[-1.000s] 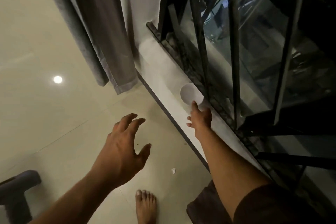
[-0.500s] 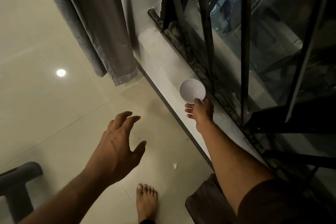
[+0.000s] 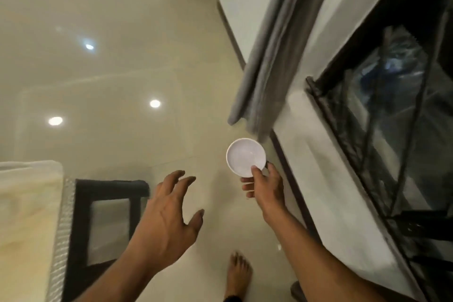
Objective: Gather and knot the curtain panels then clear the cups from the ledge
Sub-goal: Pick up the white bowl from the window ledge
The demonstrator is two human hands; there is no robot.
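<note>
Clearing step: cup (image 3: 245,156) pinched at rim by right hand (image 3: 266,187), off the ledge (image 3: 318,179). Left hand (image 3: 166,218) spread, holding nothing. Next: somewhere to set it.

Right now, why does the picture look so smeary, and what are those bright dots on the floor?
Head view: the curtain and window grille are streaked by motion blur, while the white cup pinched in the right hand stays fairly sharp. The dots are glare, probably ceiling lights reflected in the glossy floor. The room is dim, and the wide lens bends straight edges.
</note>
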